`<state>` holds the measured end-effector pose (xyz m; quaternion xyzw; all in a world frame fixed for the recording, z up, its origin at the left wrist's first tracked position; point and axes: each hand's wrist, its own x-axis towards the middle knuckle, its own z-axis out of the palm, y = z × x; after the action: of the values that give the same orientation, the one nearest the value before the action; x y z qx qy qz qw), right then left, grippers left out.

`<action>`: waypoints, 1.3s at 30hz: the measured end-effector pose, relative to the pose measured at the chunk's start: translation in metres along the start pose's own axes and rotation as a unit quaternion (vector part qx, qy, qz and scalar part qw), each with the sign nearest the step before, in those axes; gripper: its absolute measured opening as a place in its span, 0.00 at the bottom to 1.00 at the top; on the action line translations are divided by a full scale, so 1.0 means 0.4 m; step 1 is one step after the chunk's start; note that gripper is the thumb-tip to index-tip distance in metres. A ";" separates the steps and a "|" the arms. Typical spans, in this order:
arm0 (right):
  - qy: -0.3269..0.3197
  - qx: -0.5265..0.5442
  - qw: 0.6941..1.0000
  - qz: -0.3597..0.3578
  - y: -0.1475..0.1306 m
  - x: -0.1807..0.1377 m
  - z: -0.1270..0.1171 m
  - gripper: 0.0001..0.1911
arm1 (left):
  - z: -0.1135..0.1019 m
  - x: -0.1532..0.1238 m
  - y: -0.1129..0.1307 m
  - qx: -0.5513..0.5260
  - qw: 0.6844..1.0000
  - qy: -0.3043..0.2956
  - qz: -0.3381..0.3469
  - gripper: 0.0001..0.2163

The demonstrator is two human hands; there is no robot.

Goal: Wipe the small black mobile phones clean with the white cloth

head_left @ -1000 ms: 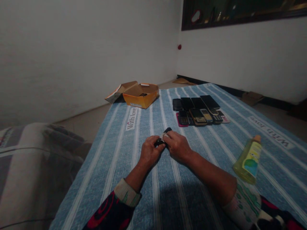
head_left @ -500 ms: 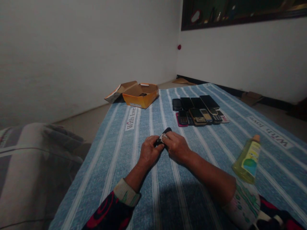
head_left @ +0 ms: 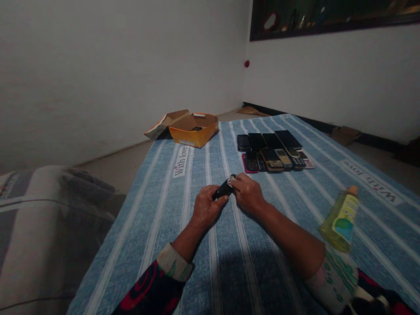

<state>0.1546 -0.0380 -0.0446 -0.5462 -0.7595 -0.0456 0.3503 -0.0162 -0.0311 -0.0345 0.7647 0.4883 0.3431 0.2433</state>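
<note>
Left hand (head_left: 206, 206): fingers closed around black device (head_left: 224, 189), located over striped cloth (head_left: 229, 245), short of phones (head_left: 271, 159). Right hand (head_left: 248, 192): fingers pinching white tissue (head_left: 230, 180) at device's far end.

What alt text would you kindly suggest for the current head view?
The left hand holds a small black object, the right hand pale material near its far end, over a striped cloth. Beyond lie phones and an open box; at right, a yellow-green bottle.
</note>
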 end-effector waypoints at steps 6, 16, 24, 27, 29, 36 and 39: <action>0.000 -0.035 0.997 -0.067 -0.046 -0.012 -0.001 0.11 | 0.003 0.001 -0.003 0.010 1.000 0.008 0.007 0.04; 0.007 -0.085 0.994 -0.068 -0.028 -0.002 -0.003 0.09 | 0.004 0.002 -0.005 0.001 1.000 0.004 -0.003 0.05; 0.010 -0.101 0.991 -0.086 -0.036 -0.003 -0.003 0.11 | 0.001 0.003 0.001 0.000 1.000 -0.003 -0.001 0.04; 0.005 -0.099 0.990 -0.096 -0.038 -0.004 -0.005 0.11 | 0.001 0.003 0.000 -0.001 1.000 0.003 0.006 0.04; -0.002 -0.094 0.989 -0.112 -0.039 -0.006 -0.006 0.10 | 0.001 0.002 -0.002 -0.001 1.000 0.008 0.009 0.04; 0.008 -0.099 0.991 -0.095 -0.037 -0.004 -0.006 0.12 | 0.000 0.002 -0.001 0.004 1.000 0.004 -0.004 0.04; -0.003 -0.088 0.988 -0.124 -0.045 -0.005 -0.004 0.12 | 0.000 0.003 0.000 0.001 1.000 0.005 -0.002 0.04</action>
<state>0.1403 -0.0477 -0.0389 -0.4762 -0.8157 -0.1536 0.2902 -0.0157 -0.0301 -0.0342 0.7621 0.4914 0.3457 0.2413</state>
